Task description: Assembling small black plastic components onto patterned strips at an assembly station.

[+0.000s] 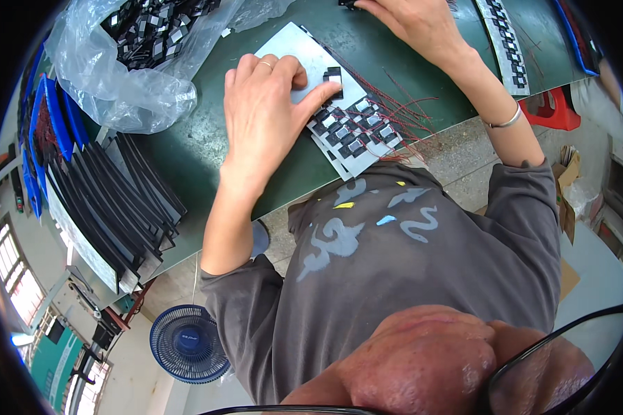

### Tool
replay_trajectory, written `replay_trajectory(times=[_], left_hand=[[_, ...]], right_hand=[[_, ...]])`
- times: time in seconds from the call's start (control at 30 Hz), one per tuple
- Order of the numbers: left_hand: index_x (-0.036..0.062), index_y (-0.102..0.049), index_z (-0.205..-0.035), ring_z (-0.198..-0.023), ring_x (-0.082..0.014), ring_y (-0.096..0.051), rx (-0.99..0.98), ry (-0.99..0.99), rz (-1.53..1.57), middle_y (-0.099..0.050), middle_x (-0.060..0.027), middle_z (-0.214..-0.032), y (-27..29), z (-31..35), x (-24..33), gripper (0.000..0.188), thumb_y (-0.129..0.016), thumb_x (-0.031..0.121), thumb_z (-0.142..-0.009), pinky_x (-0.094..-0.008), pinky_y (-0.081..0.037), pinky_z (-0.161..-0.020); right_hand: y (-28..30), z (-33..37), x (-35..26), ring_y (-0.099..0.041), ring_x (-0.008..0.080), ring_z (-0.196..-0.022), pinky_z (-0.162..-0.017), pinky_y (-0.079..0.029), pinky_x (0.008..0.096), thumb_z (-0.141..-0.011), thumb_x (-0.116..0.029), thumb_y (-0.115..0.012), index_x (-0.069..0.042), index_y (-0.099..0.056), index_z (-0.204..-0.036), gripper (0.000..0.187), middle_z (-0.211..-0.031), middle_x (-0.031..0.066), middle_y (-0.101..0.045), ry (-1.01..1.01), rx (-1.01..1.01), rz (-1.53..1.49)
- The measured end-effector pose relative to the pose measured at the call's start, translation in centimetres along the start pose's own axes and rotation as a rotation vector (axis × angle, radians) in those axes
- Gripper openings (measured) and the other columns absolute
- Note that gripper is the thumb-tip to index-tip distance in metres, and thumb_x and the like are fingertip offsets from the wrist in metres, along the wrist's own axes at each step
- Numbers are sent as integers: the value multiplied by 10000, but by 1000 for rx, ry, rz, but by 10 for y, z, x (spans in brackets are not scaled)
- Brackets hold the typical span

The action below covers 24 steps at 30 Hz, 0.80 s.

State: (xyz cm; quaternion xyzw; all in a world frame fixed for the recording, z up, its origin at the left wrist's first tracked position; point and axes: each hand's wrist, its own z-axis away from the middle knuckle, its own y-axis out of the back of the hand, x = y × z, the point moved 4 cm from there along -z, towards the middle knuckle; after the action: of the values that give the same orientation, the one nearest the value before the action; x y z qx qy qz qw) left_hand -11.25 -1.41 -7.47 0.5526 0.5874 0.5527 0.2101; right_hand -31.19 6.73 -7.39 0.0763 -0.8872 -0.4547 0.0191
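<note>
My left hand (259, 111) rests over a pale grey plate (294, 45) on the green table. Its fingers are bent, and the thumb stands apart from them, pressing a small black part (332, 77) with a silvery face onto the plate. Several similar black parts (355, 146) sit in rows on the plate's near end, with thin red wires (401, 107) trailing to the right. At the picture's top edge, my right hand (415, 24) pinches a small black part (347, 3), cut off by the frame.
At the upper left, a clear plastic bag (152, 104) holds loose black parts (156, 34). Dark curved strips (111, 200) are stacked left, beside blue trays (59, 117). Another filled plate (505, 48) lies right, near a red stool (554, 111). A blue fan (189, 342) stands below.
</note>
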Motion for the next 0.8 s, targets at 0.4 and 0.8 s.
replay_trajectory(times=[0.4, 0.8], left_hand=[[19, -654, -867, -814, -260, -575, 81, 229, -207, -646, -91, -813, 14, 1, -56, 355, -772, 348, -802, -375, -458, -726], [21, -623, -1088, -595, -26, -431, -43, 513, 1013, -621, 6, -759, -3, -3, -39, 207, -515, 182, -1015, -190, -355, -523]], right_hand=[[6, -27, -12, -605, 284, -805, -701, -482, 342, -884, -113, -661, -21, -610, -935, 117, -890, 123, -573, -260, -5, -359], [-42, -37, -45, -543, 273, -795, -745, -421, 357, -935, -187, -586, -39, -662, -950, 168, -890, 89, -639, -58, -179, -529]])
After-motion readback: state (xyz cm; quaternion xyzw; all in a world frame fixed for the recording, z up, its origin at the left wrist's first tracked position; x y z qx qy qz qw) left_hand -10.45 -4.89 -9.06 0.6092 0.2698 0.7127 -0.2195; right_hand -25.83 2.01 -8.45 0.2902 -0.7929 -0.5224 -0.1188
